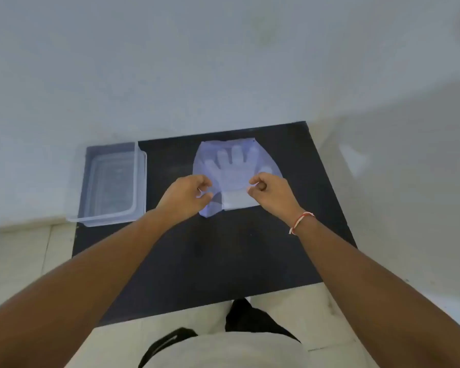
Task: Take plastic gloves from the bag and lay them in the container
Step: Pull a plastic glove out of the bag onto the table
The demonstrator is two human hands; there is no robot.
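A clear bluish plastic bag [263, 162] lies flat on the black table [223, 251], with thin plastic gloves [233, 168] showing through it, fingers pointing away from me. My left hand [185, 195] pinches the bag's near left edge. My right hand [272, 192] pinches the near right edge, beside the white cuff end of the gloves. An open, clear plastic container [140, 181] stands at the table's far left corner, apart from both hands.
The table stands against a white wall [223, 75]. Pale floor tiles [19, 261] show at the left and in front. A red-and-white thread band [300, 221] circles my right wrist.
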